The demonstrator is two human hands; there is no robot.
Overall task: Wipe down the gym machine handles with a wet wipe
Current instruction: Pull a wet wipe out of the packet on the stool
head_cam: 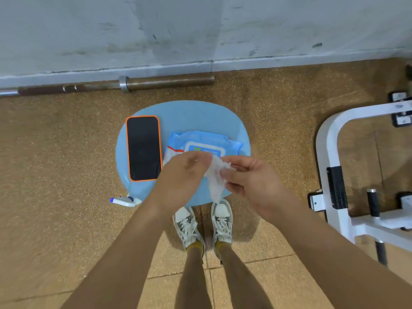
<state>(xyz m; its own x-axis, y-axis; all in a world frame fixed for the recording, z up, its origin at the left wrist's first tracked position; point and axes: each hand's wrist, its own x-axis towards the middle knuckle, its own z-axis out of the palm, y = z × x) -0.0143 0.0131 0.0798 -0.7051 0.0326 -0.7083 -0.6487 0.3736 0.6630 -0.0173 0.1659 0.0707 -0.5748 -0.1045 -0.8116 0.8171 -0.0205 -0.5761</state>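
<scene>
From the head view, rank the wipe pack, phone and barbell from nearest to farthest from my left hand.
From the left hand:
1. Wipe pack, just beyond it on the stool.
2. Phone, to its left.
3. Barbell, far off by the wall.

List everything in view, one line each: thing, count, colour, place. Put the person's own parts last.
Stool: 1, light blue, on the floor before the feet.
Phone: 1, black screen, orange case, left side of stool top.
Wipe pack: 1, blue, on stool right of phone.
Wet wipe: 1, white, held between both hands.
Spray bottle: 1, white and blue, floor beside the stool, partly hidden.
Barbell: 1, metal, along the wall.
Gym machine: 1, white frame, black grips, right edge.
Shoes: 2, white and grey, behind stool.
Left hand: gripping wipe.
Right hand: pinching wipe.
</scene>
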